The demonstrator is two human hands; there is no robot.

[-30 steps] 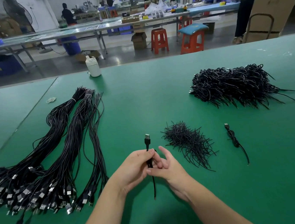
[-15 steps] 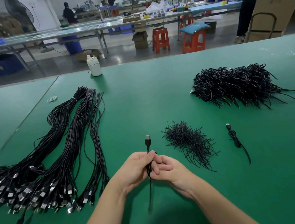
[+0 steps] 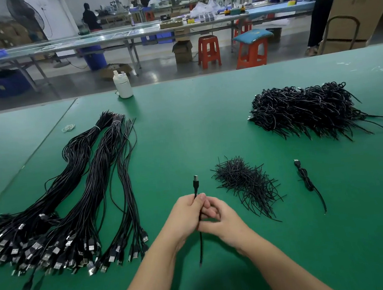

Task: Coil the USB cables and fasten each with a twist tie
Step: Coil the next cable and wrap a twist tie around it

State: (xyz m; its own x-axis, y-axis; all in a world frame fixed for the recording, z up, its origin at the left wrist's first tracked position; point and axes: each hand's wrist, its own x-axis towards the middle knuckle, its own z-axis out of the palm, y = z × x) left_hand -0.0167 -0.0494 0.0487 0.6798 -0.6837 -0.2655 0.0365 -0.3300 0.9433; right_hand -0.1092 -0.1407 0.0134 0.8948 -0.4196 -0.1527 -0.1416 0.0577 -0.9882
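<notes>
A: Where the two hands meet above the green table (image 3: 184, 131), what do they hold?

B: One black USB cable (image 3: 195, 187). The left hand (image 3: 185, 217) has its fingers curled round the cable, with the plug end standing up just beyond the thumb. The right hand (image 3: 221, 222) closes against it from the other side, its fingers curled at the same stretch of cable. A tail of the cable hangs down below both hands, toward the near edge.

A: And the stock around them?

B: To the left lie the long bundles of uncoiled cables (image 3: 73, 206), plugs fanned out at the near end. Just right of the hands sits the small heap of twist ties (image 3: 244, 181). Beyond that, apart from the heap, lies a single coiled cable (image 3: 305, 177). Farther back on the right is the large pile of finished coils (image 3: 306, 110).

A: Anything else on the table?

B: A white bottle (image 3: 122, 86) at the far edge, and a small pale loop (image 3: 68, 127) near the bundle tips.
</notes>
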